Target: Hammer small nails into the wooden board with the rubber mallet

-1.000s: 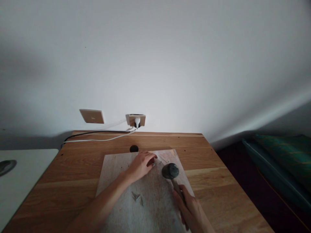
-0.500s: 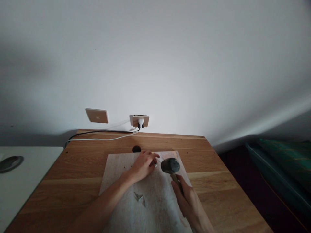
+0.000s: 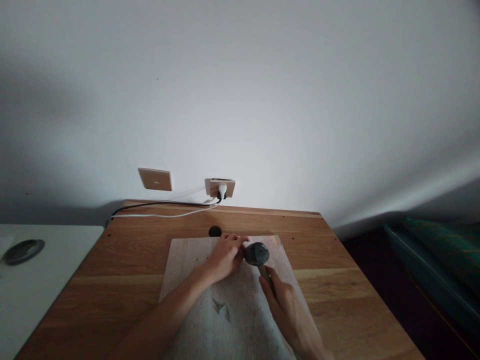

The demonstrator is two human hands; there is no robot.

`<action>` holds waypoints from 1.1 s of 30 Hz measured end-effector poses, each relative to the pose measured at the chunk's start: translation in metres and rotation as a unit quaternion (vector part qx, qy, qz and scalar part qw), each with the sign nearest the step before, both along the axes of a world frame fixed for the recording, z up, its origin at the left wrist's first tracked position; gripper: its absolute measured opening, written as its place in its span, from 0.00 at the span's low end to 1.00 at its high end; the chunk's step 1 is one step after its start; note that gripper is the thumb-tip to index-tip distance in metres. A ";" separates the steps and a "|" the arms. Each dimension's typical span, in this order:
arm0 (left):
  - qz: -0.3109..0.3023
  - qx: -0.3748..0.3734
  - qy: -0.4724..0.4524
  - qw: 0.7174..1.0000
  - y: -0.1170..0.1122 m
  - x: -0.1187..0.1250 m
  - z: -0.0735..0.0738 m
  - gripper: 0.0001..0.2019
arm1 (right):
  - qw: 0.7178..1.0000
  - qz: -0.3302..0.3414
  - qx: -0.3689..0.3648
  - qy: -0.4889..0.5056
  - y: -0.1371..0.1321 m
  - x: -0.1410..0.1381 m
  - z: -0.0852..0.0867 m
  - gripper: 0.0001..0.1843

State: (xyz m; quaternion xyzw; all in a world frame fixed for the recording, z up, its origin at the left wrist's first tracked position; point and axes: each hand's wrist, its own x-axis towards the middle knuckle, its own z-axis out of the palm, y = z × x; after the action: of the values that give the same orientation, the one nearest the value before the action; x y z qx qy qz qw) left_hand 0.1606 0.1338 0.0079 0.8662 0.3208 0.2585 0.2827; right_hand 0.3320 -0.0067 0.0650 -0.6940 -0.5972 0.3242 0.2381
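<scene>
My right hand [image 3: 283, 295] is wrapped round the handle of a rubber mallet [image 3: 256, 254] with a dark, barrel-shaped head. The head is right beside the fingertips of my left hand [image 3: 227, 255], over the far part of a pale, worn wooden board [image 3: 204, 295]. The left fingers are pinched together low over the board; what they hold is small and hidden by the fingers and the mallet head. Closer to me, a few slim, shiny metal pieces [image 3: 221, 307], perhaps nails, lie loose on the board between my forearms.
Under the board is a wooden tabletop [image 3: 337, 300] with a round cable hole [image 3: 215, 231]. A wall socket [image 3: 222, 188] holds a plug, with a black and a white cable [image 3: 168, 215] running left. A white surface [image 3: 48, 285] adjoins at left; dark green cushions [image 3: 431, 270] lie at right.
The mallet head has moved left, closer to my left fingertips, and now covers the spot beside them. My left hand stays at the same place on the board. The whole view has shifted slightly.
</scene>
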 end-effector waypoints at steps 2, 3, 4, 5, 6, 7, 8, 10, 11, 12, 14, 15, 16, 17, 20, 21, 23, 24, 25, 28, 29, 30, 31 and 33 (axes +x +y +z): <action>0.000 0.001 -0.001 1.000 0.001 0.000 -0.002 0.25 | 1.000 -0.001 0.009 0.001 -0.001 0.000 -0.001 0.24; 0.001 -0.001 0.000 1.000 0.001 0.001 -0.003 0.25 | 1.000 -0.002 0.012 -0.003 -0.001 0.000 -0.002 0.23; 0.004 -0.004 0.001 1.000 0.001 0.001 -0.004 0.25 | 1.000 -0.004 0.015 -0.008 -0.001 0.000 -0.003 0.23; 0.006 -0.006 0.000 1.000 0.001 0.001 -0.006 0.25 | 1.000 -0.006 0.020 -0.011 -0.001 0.000 -0.003 0.23; 0.009 -0.008 -0.003 1.000 0.001 0.002 -0.007 0.25 | 1.000 -0.008 0.028 -0.012 -0.002 0.000 -0.004 0.23; 0.009 -0.008 -0.008 1.000 0.001 0.002 -0.008 0.25 | 0.999 -0.009 0.034 -0.010 -0.002 0.000 -0.006 0.23; 0.009 -0.009 -0.013 1.000 0.001 0.002 -0.008 0.24 | 0.999 -0.008 0.038 -0.005 -0.003 0.001 -0.007 0.23; 0.009 -0.011 -0.019 1.000 0.001 0.001 -0.009 0.24 | 0.999 0.000 0.038 0.004 -0.004 0.002 -0.009 0.22; 0.009 -0.013 -0.021 1.000 0.001 0.001 -0.010 0.24 | 0.999 0.005 0.034 0.008 -0.004 0.002 -0.010 0.22; 0.010 -0.015 -0.022 1.000 0.001 0.001 -0.010 0.24 | 1.000 0.007 0.029 0.009 -0.005 0.002 -0.011 0.22; 0.007 -0.020 -0.027 0.999 0.001 0.000 -0.011 0.25 | 1.000 -0.007 0.026 0.010 -0.006 0.001 -0.013 0.24; 0.002 -0.024 -0.030 0.999 0.001 0.000 -0.011 0.26 | 0.999 -0.021 0.028 0.011 -0.008 0.001 -0.014 0.26; -0.003 -0.030 -0.033 0.999 0.001 0.000 -0.011 0.27 | 0.999 -0.037 0.033 0.012 -0.011 0.000 -0.016 0.27; -0.010 -0.037 -0.035 0.999 0.002 -0.001 -0.011 0.28 | 0.998 -0.052 0.035 0.013 -0.014 0.000 -0.019 0.28; -0.027 -0.061 -0.038 0.997 0.004 -0.006 -0.006 0.29 | 0.996 -0.084 0.028 0.019 -0.028 0.000 -0.033 0.29; -0.032 -0.065 -0.041 0.997 0.006 -0.010 -0.003 0.28 | 0.995 -0.091 0.028 0.022 -0.032 0.000 -0.039 0.28; -0.041 -0.066 -0.037 0.996 0.009 -0.020 0.008 0.26 | 0.994 -0.098 0.037 0.034 -0.039 0.000 -0.052 0.28; -0.044 -0.065 -0.025 0.997 0.010 -0.026 0.015 0.24 | 0.993 -0.098 0.043 0.041 -0.042 0.000 -0.057 0.27; -0.048 -0.064 -0.003 0.997 0.011 -0.033 0.022 0.21 | 0.993 -0.100 0.047 0.046 -0.044 0.000 -0.062 0.27; -0.065 -0.088 0.106 0.988 0.011 -0.053 0.044 0.10 | 0.990 -0.117 0.052 0.054 -0.045 -0.001 -0.070 0.27; -0.071 -0.103 0.137 0.983 0.009 -0.058 0.049 0.09 | 0.989 -0.123 0.055 0.056 -0.045 -0.002 -0.071 0.26; -0.078 -0.114 0.162 0.977 0.008 -0.062 0.053 0.09 | 0.989 -0.126 0.057 0.059 -0.045 -0.002 -0.071 0.26; -0.086 -0.121 0.183 0.972 0.006 -0.064 0.055 0.10 | 0.988 -0.128 0.059 0.063 -0.045 -0.002 -0.071 0.26; -0.099 -0.119 0.217 0.964 0.001 -0.065 0.056 0.10 | 0.988 -0.128 0.055 0.068 -0.045 -0.002 -0.070 0.27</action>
State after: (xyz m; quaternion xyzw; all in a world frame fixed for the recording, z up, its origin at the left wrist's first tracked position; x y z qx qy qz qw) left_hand 0.0958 0.1353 0.0642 0.8890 0.3153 -0.0049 0.3321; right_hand 0.3301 -0.0513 -0.0051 -0.7265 -0.5029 0.3042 0.3559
